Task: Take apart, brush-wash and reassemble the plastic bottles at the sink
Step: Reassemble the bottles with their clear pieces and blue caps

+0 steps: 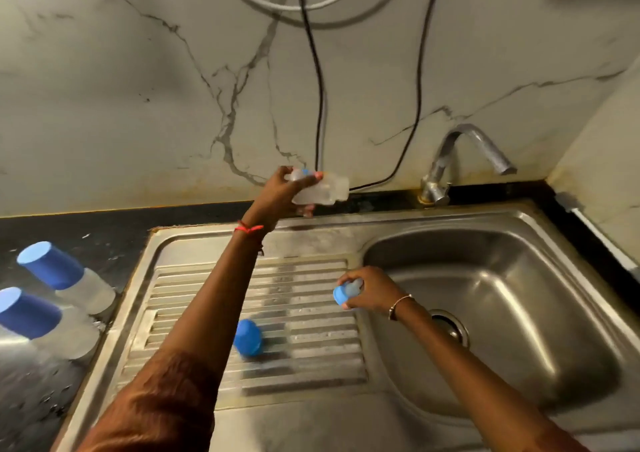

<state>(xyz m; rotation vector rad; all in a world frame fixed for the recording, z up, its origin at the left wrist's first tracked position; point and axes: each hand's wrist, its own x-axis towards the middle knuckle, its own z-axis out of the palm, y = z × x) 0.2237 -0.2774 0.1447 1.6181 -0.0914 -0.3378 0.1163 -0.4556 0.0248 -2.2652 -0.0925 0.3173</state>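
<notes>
My left hand (277, 188) grips a clear plastic bottle body (329, 190) on its side, raised near the wall above the back edge of the sink unit. Low over the right end of the ribbed drainboard (294, 354), beside the basin, my right hand (372, 287) holds a light-blue ring with a clear teat (346, 292). A blue cap (246, 338) lies on the drainboard near my left forearm. Two assembled bottles with dark-blue caps (52, 270) (27, 313) stand on the dark counter at the left.
The steel basin (502, 313) with its drain (453, 325) lies at the right, under a chrome tap (460, 161). Black and white cables (318, 105) hang down the marble wall. The counter at the left is wet.
</notes>
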